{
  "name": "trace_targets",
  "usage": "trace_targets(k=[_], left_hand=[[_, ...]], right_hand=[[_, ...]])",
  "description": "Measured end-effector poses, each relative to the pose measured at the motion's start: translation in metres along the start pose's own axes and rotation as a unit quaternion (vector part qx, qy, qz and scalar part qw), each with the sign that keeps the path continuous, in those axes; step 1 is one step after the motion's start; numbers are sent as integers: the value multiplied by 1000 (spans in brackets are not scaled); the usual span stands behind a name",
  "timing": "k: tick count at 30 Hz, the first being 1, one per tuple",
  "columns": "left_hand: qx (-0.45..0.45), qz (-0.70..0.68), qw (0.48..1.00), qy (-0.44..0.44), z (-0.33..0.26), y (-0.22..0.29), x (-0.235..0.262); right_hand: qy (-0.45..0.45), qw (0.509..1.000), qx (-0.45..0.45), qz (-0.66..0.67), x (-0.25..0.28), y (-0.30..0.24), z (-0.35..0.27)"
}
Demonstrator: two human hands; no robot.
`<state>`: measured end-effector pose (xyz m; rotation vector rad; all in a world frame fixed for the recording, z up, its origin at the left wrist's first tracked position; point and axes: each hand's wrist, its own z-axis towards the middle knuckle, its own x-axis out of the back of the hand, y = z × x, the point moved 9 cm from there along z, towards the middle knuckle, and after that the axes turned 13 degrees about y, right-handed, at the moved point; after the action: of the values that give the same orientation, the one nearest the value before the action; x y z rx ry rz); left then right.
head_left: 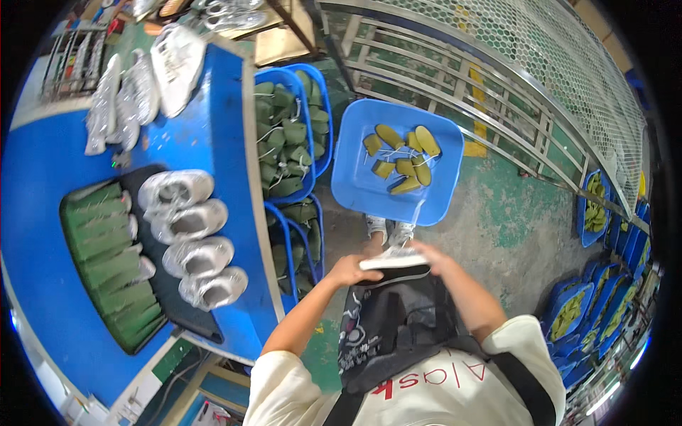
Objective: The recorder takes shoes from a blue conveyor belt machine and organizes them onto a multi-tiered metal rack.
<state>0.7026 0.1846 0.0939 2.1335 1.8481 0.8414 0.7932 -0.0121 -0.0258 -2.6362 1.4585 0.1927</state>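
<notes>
In front of my dark apron I hold a white shoe (393, 261) crosswise, its pale sole edge showing. My left hand (346, 270) is closed on the shoe's left end, the thumb along its near side. My right hand (433, 260), smeared by motion, grips the right end. Just beyond the shoe stands a light blue tub (342, 167), with several olive-green shoe-form pieces (405, 167) and white cords lying in it.
On the left, a blue bench (234, 135) bears a row of plastic-wrapped white shoes (197, 257) and a black tray of green pieces (106, 248). Filled blue baskets (312, 170) stand beside it. A metal mesh rack (462, 78) is ahead; more blue baskets (568, 312) lie right.
</notes>
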Motion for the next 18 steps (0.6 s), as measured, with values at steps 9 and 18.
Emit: trace_targets(k=[9,18], left_hand=[[133,148,964,-174,-33,-66,-43],[52,-90,994,-43,-157,68,17]], right_hand=[[-27,957,-282,65,-17,168,2],[-60,969,-239,2,-19,41,-199]])
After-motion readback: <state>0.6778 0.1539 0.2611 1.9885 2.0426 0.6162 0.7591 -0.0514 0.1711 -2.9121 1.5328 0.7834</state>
